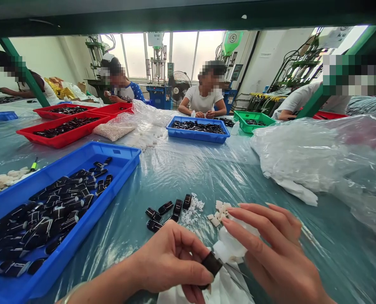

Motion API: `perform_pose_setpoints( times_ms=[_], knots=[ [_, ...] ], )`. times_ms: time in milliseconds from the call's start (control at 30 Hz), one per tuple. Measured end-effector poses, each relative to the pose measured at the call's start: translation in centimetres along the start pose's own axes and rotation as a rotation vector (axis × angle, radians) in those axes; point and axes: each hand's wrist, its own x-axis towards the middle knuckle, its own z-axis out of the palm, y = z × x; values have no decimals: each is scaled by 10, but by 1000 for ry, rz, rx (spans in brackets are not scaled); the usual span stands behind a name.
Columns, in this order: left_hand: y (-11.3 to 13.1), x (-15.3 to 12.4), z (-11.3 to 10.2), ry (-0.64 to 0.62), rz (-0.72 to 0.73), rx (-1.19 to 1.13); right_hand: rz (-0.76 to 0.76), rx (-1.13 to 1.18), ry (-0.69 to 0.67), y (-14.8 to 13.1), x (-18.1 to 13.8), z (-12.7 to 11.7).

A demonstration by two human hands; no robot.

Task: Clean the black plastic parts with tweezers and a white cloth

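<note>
Pinched between thumb and fingers, one black piece point(212, 263) sits clamped in my left hand point(165, 259), low at the front of the table and above a white sheet point(175, 295). Its end points toward my right hand point(279, 249), whose long fingers reach out straight and a little apart; thin metal prongs point(238, 275) show under that palm, but whether I grip them I cannot tell. I would keep the left pinch firm yet leave that end bare, and bring the right fingertips in lightly so nothing tips. A whitish translucent thing point(238, 238) lies half behind those fingers, with pale squarish bits point(218, 213) just beyond, white scraps point(192, 210) beside them, then a few loose black pieces point(165, 207). Farther left stands a blue tray point(124, 162) heaped with more.
</note>
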Motion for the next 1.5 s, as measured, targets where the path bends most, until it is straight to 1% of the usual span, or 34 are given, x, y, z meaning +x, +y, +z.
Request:
perform_pose_setpoints(
  times_ms=[167,300,400,633,800,933,1033,1200,1367,1500],
  knots=[
    [-1,-1,-1,-13,4,6,61,45,110,-4,4,3],
    [-3,1,-2,-11,4,-11,-15,4,61,-1,10,-1],
    [-4,2,-2,-29,9,-20,-44,13,60,0,12,-3],
    [-4,1,-5,-42,8,-32,68,124,178,-6,7,8],
    [-3,1,-5,-73,5,-41,57,155,163,-5,2,9],
    [-1,1,-5,-68,-4,-28,50,168,168,-3,1,9],
    [-1,1,-5,-65,-13,-18,27,152,157,-2,2,6],
    [-1,1,-4,-64,-29,-19,-32,98,103,-1,1,0],
    [2,1,-2,-63,-54,-29,-30,82,148,-3,0,2],
    [2,1,-1,-70,-58,-35,-33,65,124,-5,1,1]
  ],
)
